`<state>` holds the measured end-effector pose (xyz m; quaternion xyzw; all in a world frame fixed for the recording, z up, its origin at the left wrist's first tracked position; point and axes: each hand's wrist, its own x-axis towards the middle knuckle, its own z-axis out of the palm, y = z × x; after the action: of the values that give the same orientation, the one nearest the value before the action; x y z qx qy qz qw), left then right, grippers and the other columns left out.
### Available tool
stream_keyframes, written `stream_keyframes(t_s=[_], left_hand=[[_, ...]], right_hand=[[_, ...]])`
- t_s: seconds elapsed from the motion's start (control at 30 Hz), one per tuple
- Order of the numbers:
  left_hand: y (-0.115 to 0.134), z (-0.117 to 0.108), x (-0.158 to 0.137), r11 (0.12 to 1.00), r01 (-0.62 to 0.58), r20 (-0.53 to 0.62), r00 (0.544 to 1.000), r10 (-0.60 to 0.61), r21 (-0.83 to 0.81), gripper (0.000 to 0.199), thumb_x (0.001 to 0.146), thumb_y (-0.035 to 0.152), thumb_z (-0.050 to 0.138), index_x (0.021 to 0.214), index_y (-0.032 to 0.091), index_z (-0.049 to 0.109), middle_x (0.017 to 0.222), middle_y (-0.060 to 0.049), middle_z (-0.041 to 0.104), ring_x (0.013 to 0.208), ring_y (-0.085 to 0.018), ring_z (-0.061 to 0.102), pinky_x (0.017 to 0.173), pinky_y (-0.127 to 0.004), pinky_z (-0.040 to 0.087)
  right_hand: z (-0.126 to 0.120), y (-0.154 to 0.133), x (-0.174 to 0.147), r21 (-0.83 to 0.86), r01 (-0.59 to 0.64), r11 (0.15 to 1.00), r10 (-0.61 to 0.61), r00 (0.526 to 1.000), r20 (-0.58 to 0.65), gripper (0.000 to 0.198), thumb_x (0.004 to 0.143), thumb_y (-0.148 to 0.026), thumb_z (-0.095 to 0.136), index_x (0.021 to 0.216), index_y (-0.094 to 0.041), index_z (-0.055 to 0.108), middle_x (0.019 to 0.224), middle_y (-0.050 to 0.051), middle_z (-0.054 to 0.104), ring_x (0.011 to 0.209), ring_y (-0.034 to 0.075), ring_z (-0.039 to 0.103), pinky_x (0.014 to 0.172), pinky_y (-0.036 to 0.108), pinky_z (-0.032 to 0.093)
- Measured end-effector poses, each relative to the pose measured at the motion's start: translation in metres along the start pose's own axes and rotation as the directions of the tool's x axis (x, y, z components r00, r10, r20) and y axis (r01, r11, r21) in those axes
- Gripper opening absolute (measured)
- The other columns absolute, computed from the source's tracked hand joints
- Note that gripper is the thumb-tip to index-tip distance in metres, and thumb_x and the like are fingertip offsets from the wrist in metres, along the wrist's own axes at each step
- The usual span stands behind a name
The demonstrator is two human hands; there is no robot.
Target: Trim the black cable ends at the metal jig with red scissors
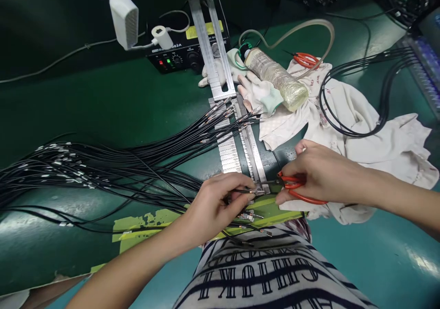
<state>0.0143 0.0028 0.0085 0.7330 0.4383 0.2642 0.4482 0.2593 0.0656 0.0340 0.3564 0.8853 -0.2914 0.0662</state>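
My left hand (223,203) pinches a thin black cable near its metal-tipped end (258,191). My right hand (314,173) grips red-handled scissors (297,185). Their dark, narrow blades point left and lie close to the cable end; whether they touch it I cannot tell. Below my left hand, several more black cables with metal ends (249,216) stick out over the yellow-green tape (275,210) on the table's near edge. A large bundle of black cables (137,157) runs in from the left, some of its ends resting on a slotted metal fixture (229,155).
Behind the fixture stands a black control box (185,54) with lit switches. A tape-wrapped bottle (278,77), work gloves (259,93) and white cloths (357,102) lie at the right. Coiled black cables (381,121) lead to a rack (422,70) at the far right.
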Motion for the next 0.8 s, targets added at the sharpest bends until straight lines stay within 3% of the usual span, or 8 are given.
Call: stream_keyframes(t_s=[0.07,0.17,0.3,0.47,0.67,0.8], left_hand=[[-0.001,0.000,-0.001,0.999,-0.036,-0.052,0.998,0.037,0.022,0.012,0.093,0.016,0.061,0.105,0.016,0.064,0.090,-0.005,0.072,0.076,-0.013,0.066,0.066,-0.022,0.051],[-0.006,0.002,-0.002,0.973,-0.193,-0.114,0.972,0.208,0.125,0.017,0.094,0.012,0.058,0.110,0.016,0.063,0.092,-0.007,0.073,0.079,-0.014,0.067,0.071,-0.024,0.053],[-0.011,0.002,-0.002,0.917,-0.286,-0.054,0.949,0.312,0.279,0.022,0.096,0.010,0.053,0.116,0.013,0.062,0.092,-0.010,0.072,0.078,-0.016,0.066,0.069,-0.027,0.052],[-0.007,0.002,0.003,0.902,-0.240,0.065,0.971,0.232,0.358,0.021,0.099,0.015,0.048,0.112,0.011,0.064,0.086,-0.008,0.069,0.071,-0.016,0.061,0.066,-0.029,0.047],[0.001,0.000,0.007,0.942,-0.129,0.167,0.983,0.079,0.310,0.020,0.100,0.016,0.044,0.103,0.014,0.064,0.083,-0.005,0.067,0.072,-0.015,0.060,0.068,-0.027,0.044],[0.003,-0.001,0.008,0.961,-0.085,0.178,0.983,0.038,0.264,0.018,0.099,0.016,0.045,0.100,0.015,0.063,0.083,-0.004,0.066,0.074,-0.015,0.060,0.068,-0.026,0.043]], right_hand=[[0.000,0.004,-0.003,0.031,-0.022,0.999,0.023,1.000,-0.018,0.052,0.087,-0.054,0.056,0.054,-0.019,0.037,0.045,-0.007,0.034,0.054,0.011,0.026,0.072,0.031,0.027],[0.001,0.006,-0.007,0.048,-0.043,0.998,0.046,0.997,-0.058,0.051,0.087,-0.053,0.056,0.054,-0.019,0.037,0.046,-0.007,0.034,0.054,0.011,0.026,0.073,0.032,0.028],[-0.001,0.004,-0.011,0.017,-0.051,0.999,0.053,0.994,-0.094,0.050,0.087,-0.052,0.057,0.054,-0.020,0.037,0.044,-0.008,0.034,0.052,0.010,0.020,0.075,0.033,0.028],[0.001,-0.001,-0.013,-0.155,-0.046,0.987,0.025,0.991,-0.134,0.045,0.088,-0.052,0.055,0.058,-0.021,0.047,0.046,-0.006,0.047,0.051,0.010,0.019,0.081,0.038,0.027],[0.007,-0.005,-0.008,-0.341,0.000,0.940,-0.048,0.990,-0.130,0.049,0.089,-0.061,0.050,0.061,-0.020,0.054,0.051,-0.001,0.057,0.051,0.012,0.023,0.079,0.042,0.025],[0.007,-0.008,-0.005,-0.393,0.023,0.919,-0.062,0.994,-0.087,0.046,0.088,-0.057,0.051,0.062,-0.020,0.057,0.051,0.001,0.058,0.050,0.013,0.027,0.080,0.042,0.026]])
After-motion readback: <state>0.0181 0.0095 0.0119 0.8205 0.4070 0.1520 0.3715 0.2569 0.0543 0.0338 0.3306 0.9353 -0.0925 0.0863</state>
